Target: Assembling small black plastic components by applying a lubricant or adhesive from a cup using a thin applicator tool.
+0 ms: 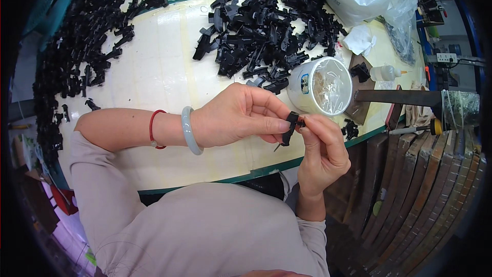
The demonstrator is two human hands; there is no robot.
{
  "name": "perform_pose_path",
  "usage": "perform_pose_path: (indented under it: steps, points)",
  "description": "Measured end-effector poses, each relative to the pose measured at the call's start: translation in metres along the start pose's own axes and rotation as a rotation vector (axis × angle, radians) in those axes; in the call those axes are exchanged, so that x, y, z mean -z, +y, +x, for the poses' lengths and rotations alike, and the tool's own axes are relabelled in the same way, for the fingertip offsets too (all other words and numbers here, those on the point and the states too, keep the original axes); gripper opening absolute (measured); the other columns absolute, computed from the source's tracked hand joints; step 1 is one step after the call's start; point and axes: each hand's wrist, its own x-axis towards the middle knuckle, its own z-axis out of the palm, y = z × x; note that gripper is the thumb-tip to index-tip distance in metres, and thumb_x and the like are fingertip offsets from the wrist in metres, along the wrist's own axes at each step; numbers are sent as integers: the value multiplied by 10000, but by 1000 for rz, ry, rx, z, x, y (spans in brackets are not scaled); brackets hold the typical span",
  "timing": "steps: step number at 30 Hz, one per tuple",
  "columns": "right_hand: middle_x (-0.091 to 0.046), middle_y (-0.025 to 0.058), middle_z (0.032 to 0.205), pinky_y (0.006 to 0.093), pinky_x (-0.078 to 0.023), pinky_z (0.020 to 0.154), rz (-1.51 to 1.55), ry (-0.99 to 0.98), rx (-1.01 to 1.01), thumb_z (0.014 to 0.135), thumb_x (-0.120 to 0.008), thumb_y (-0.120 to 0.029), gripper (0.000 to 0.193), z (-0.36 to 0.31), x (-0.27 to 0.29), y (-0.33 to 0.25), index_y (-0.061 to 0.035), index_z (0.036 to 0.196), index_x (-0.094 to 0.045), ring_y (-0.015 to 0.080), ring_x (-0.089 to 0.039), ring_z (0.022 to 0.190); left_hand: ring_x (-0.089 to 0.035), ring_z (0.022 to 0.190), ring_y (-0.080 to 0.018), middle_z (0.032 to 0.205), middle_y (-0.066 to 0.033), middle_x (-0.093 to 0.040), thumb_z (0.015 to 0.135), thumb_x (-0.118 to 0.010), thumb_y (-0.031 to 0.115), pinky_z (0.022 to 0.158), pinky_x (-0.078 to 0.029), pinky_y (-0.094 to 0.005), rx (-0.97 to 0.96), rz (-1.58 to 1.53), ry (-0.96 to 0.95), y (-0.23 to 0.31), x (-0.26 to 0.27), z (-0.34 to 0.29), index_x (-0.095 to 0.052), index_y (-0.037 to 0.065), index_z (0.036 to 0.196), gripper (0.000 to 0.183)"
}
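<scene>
Between my two hands, over the table's near edge, is a small black plastic part (pixel 290 129) with a thin pin-like end pointing down. My left hand (pixel 241 115) pinches it from the left, thumb on top. At its other side, the fingertips of my right hand (pixel 324 146) close on a tiny reddish-brown piece (pixel 302 122) that touches the black part; its kind is too small to make out. Just beyond my hands stands a white round tub (pixel 302 90) lined with clear plastic.
A big heap of black plastic parts (pixel 261 31) lies at the far middle, another heap (pixel 77 41) along the left. A plastic bag (pixel 359 0), a crumpled tissue (pixel 360 40) and a small bottle (pixel 384 73) sit at the right. A metal bar (pixel 400 97) juts in beside the tub. Brown boards (pixel 410 174) stand at the lower right.
</scene>
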Motion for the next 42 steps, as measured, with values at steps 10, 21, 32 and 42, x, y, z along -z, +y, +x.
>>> perform_pose_path:
  steps: [10,21,32,42]
  points:
    - [-632,142,924,255,-514,651,-136,-51,132,740,-680,84,227,-4,-3,3,12,953,-648,178,-614,754,-650,831,-138,940,-98,-658,855,-622,45,750,-546,-249,-50,20,39,-7,1,-2,-604,-32,1011,175]
    - [-608,118,903,265,-508,635,-335,-196,51,701,-719,63,257,-24,18,23,25,947,-657,178,-614,745,-635,744,-112,880,-93,-654,842,-608,10,693,-539,-216,103,341,502,26,38,-55,-612,-52,1025,193]
    - [-634,136,909,306,-513,637,-361,-206,42,741,-662,94,173,-38,15,29,18,890,-619,231,-626,748,-654,747,-130,832,-108,-663,820,-659,56,690,-549,-214,-20,442,815,33,72,-98,-629,-75,978,207]
    - [-616,184,915,283,-525,624,324,-29,-396,800,-572,81,135,-46,26,41,32,920,-534,174,-617,639,-656,708,-119,805,-103,-671,820,-655,62,653,-549,-206,-23,550,869,41,84,-103,-648,-67,956,187]
